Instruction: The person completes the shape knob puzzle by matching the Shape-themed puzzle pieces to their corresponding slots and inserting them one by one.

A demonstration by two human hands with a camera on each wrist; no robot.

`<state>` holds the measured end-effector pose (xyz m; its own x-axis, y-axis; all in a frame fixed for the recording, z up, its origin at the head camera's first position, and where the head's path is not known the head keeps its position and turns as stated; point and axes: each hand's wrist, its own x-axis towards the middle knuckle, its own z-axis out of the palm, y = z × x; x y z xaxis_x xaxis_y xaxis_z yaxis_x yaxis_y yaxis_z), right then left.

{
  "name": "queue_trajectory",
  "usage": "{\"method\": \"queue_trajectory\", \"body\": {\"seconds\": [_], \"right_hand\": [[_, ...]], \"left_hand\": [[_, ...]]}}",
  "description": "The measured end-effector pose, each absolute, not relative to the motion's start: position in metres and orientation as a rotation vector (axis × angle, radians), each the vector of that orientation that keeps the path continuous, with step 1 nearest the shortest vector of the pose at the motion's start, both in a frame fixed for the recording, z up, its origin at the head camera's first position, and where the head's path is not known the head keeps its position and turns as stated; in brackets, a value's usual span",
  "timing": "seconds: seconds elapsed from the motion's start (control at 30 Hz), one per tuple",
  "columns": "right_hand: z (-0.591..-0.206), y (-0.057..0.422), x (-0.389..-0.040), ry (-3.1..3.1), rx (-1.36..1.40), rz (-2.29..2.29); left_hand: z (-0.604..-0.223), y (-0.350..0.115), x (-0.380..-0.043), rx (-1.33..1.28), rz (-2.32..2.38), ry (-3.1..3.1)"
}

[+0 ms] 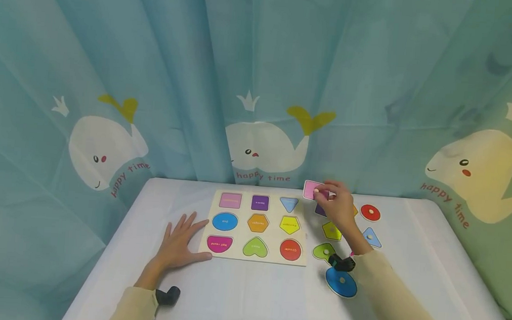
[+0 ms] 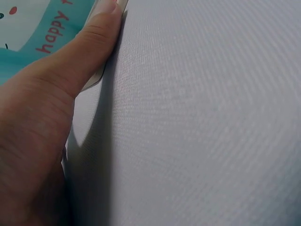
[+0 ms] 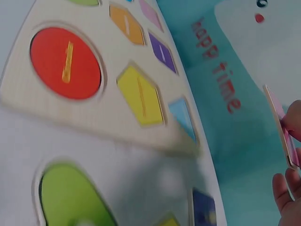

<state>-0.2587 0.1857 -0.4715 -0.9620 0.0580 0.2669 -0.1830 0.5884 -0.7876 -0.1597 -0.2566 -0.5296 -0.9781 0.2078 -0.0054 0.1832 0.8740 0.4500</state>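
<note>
My right hand (image 1: pixel 341 205) pinches a pink rectangular puzzle piece (image 1: pixel 309 189) by its small knob, raised above the table's back edge. In the right wrist view that piece (image 3: pixel 277 123) shows nearly edge-on, with fingertips on it. A wooden shape board (image 1: pixel 241 230) lies flat on the white table, with coloured recesses in three rows. Spread out at the board's left side, my left hand (image 1: pixel 177 246) has its fingertips and thumb right at the edge. In the left wrist view its thumb (image 2: pixel 82 59) lies along the board's side.
Right of the board lie loose knobbed pieces: a green heart (image 1: pixel 321 251), blue oval (image 1: pixel 345 288), yellow piece (image 1: pixel 330 229), red circle (image 1: pixel 370 210), light blue triangle (image 1: pixel 373 240) and a partly covered purple square (image 1: pixel 320 210). A whale-print curtain (image 1: pixel 195 141) hangs behind the table.
</note>
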Motion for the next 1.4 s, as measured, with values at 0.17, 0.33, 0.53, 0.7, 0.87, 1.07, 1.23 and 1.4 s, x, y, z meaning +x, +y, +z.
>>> {"method": "queue_trajectory", "body": {"seconds": [0.17,0.33,0.53,0.7,0.87,1.07,1.23,1.4], "right_hand": [[-0.472,0.158,-0.268,-2.543,0.171,1.378],[-0.477,0.13,-0.276,-2.503,0.253,1.441],[-0.485,0.096,-0.282,-2.51,0.301,1.47],[-0.494,0.068,-0.285,-2.515,0.301,1.47],[-0.502,0.041,-0.286,-2.526,0.315,1.52],[-0.511,0.012,-0.287,-2.565,0.33,1.564],[-0.522,-0.009,-0.289,-2.595,0.361,1.581],[-0.53,-0.027,-0.297,-2.661,0.36,1.502]], "left_hand": [[-0.53,-0.255,-0.158,0.313,0.722,3.003],[-0.531,-0.255,-0.155,0.324,0.719,3.019],[-0.531,-0.251,-0.154,0.358,0.729,3.057],[-0.532,-0.251,-0.156,0.322,0.686,3.031],[-0.535,-0.253,-0.158,0.306,0.649,3.023],[-0.538,-0.253,-0.158,0.307,0.648,3.029],[-0.539,-0.253,-0.159,0.313,0.654,3.032],[-0.534,-0.255,-0.159,0.307,0.649,3.046]]}}
